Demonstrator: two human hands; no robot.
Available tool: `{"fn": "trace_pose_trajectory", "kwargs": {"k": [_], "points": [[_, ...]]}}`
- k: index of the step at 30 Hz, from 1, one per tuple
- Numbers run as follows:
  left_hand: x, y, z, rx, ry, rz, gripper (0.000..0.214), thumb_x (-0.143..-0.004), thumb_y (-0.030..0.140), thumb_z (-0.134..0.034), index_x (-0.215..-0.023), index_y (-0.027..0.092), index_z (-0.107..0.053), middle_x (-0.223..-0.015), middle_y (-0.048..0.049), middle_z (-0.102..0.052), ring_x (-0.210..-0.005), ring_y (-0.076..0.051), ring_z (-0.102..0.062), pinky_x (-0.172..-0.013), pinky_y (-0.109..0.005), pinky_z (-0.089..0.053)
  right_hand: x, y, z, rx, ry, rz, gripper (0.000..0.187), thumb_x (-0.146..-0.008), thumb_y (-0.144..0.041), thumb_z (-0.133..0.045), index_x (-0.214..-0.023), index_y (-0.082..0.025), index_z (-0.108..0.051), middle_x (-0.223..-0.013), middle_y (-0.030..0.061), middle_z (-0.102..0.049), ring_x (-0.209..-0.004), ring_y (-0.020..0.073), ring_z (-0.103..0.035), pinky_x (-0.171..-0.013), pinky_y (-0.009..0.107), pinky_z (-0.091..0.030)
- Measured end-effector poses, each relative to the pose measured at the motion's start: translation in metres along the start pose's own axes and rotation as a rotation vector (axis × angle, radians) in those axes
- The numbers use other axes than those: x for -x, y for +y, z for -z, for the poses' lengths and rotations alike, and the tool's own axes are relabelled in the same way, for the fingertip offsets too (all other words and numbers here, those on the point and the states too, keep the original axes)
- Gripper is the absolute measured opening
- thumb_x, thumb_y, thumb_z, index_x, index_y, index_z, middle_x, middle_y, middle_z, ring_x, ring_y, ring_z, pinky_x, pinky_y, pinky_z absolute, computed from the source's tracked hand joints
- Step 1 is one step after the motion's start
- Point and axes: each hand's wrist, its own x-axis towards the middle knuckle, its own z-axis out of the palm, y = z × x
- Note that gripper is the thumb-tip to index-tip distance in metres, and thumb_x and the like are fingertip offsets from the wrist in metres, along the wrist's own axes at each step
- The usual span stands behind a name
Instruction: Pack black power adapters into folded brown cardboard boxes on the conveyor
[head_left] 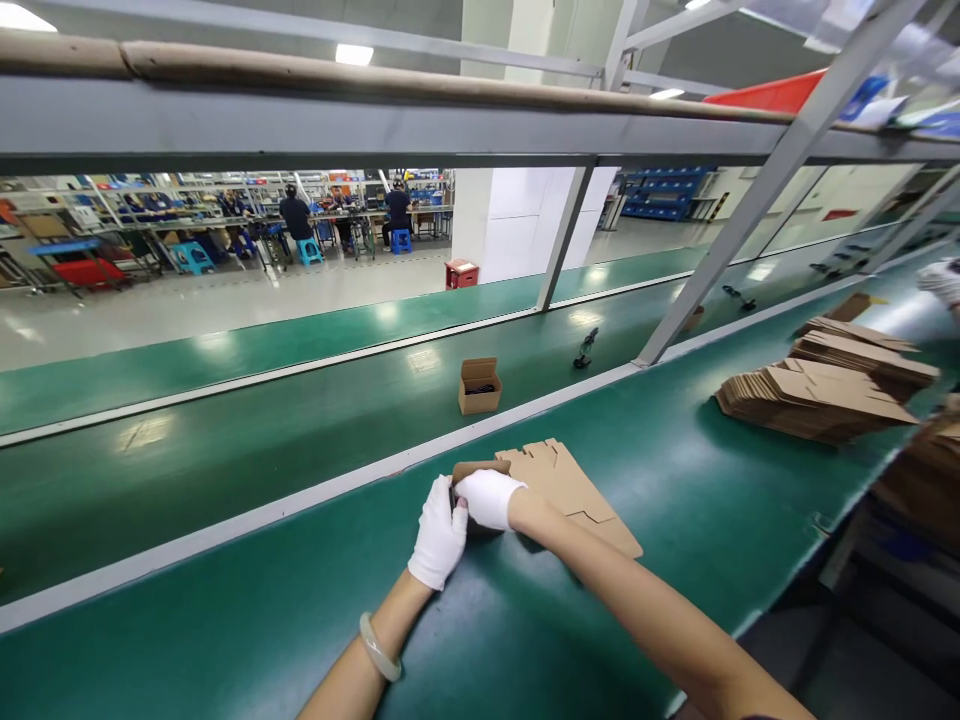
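A small brown cardboard box (480, 468) stands on the green bench, mostly covered by my hands. Wrapped round its left side is my left hand (439, 535), in a white glove. My right hand (491, 498), also gloved, reaches over the box opening with its fingers curled down. A sliver of something dark shows between the hands; what the right fingers hold is hidden. Just right of the box, a flat unfolded carton (570, 490) lies on the bench, partly under my right forearm.
An open carton with dark contents (480, 388) sits on the conveyor (337, 400) beyond the white rail. Black cable bundles (585, 350) lie further along it. Stacks of flat cartons (814, 395) are at the right. A slanted metal post (750, 220) rises ahead; a co-worker's gloved hand (939, 282) shows far right.
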Motion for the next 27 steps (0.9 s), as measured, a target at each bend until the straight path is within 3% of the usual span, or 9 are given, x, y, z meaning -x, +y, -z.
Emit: {"fn": "trace_pose_trajectory", "kwargs": {"k": [3,6,10,14,18,21,23,25,27], "points": [[-0.011,-0.010,0.018,-0.069,0.096,-0.018,0.030,-0.084,0.028,-0.043,-0.109,0.016,-0.055,-0.112,-0.0131,-0.062,-0.109,-0.026,-0.057,-0.099,-0.041,-0.043,0.026,0.022,0.004,-0.141,0.133,0.018,0.027,-0.090,-0.023,-0.041,-0.105,-0.023,-0.064,-0.103,0.0021,-0.068,-0.091,0.0158,-0.063,-0.078,0.025,-0.047],[-0.030,-0.024,0.056,-0.134,0.228,-0.010,0.030,-0.087,0.030,-0.039,-0.108,0.015,-0.054,-0.113,-0.0144,-0.060,-0.111,-0.026,-0.056,-0.100,-0.040,-0.041,0.048,0.064,0.008,-0.317,0.325,-0.246,0.034,-0.090,-0.028,-0.033,-0.106,-0.026,-0.063,-0.103,0.0013,-0.068,-0.095,0.0182,-0.062,-0.080,0.028,-0.046],[-0.059,-0.044,0.125,-0.208,0.415,0.045,0.031,-0.088,0.032,-0.036,-0.108,0.014,-0.052,-0.115,-0.0161,-0.056,-0.115,-0.029,-0.051,-0.103,-0.044,-0.034,0.051,0.123,0.003,-0.309,0.196,-0.740,0.043,-0.085,-0.042,-0.039,-0.112,-0.017,-0.061,-0.111,0.0139,-0.064,-0.100,0.0282,-0.060,-0.078,0.036,-0.045],[-0.078,-0.062,0.184,-0.250,0.522,0.108,0.026,-0.087,0.030,-0.037,-0.102,0.015,-0.052,-0.108,-0.0146,-0.058,-0.112,-0.032,-0.051,-0.100,-0.048,-0.035,0.036,0.150,-0.012,-0.342,0.097,-0.816,0.044,-0.081,-0.045,-0.046,-0.102,-0.012,-0.066,-0.104,0.0180,-0.066,-0.093,0.0283,-0.063,-0.073,0.035,-0.045],[-0.072,-0.070,0.220,-0.265,0.586,0.163,0.022,-0.085,0.032,-0.042,-0.097,0.016,-0.053,-0.097,-0.0108,-0.060,-0.103,-0.029,-0.055,-0.094,-0.045,-0.040,0.031,0.155,-0.016,-0.357,0.065,-0.811,0.036,-0.080,-0.038,-0.046,-0.094,-0.012,-0.068,-0.101,0.0173,-0.067,-0.088,0.0268,-0.064,-0.068,0.032,-0.045],[-0.060,-0.062,0.229,-0.270,0.714,0.161,0.034,-0.086,0.036,-0.041,-0.113,0.015,-0.045,-0.116,-0.0139,-0.053,-0.113,-0.027,-0.050,-0.099,-0.045,-0.037,0.037,0.150,-0.006,-0.326,0.084,-0.816,0.036,-0.080,-0.034,-0.045,-0.094,-0.010,-0.067,-0.103,0.0229,-0.065,-0.090,0.0329,-0.063,-0.067,0.036,-0.045],[-0.051,-0.045,0.219,-0.256,0.774,0.122,0.042,-0.089,0.038,-0.036,-0.124,0.014,-0.037,-0.129,-0.0168,-0.044,-0.121,-0.026,-0.045,-0.102,-0.044,-0.035,0.041,0.138,0.005,-0.289,0.159,-0.815,0.038,-0.082,-0.035,-0.041,-0.097,-0.011,-0.065,-0.102,0.0232,-0.065,-0.088,0.0346,-0.063,-0.065,0.038,-0.045],[-0.039,-0.020,0.193,-0.219,0.750,0.054,0.046,-0.091,0.041,-0.032,-0.129,0.015,-0.035,-0.134,-0.0161,-0.042,-0.125,-0.024,-0.042,-0.103,-0.038,-0.036,0.045,0.115,0.019,-0.247,0.283,-0.776,0.038,-0.085,-0.035,-0.036,-0.102,-0.013,-0.062,-0.096,0.0205,-0.067,-0.083,0.0330,-0.065,-0.063,0.037,-0.044],[-0.019,0.011,0.155,-0.155,0.606,-0.045,0.051,-0.088,0.048,-0.038,-0.130,0.020,-0.038,-0.134,-0.0112,-0.046,-0.124,-0.021,-0.046,-0.101,-0.032,-0.039,0.046,0.083,0.033,-0.205,0.404,-0.702,0.037,-0.087,-0.033,-0.033,-0.106,-0.015,-0.058,-0.089,0.0172,-0.069,-0.076,0.0303,-0.066,-0.061,0.035,-0.044]]}}
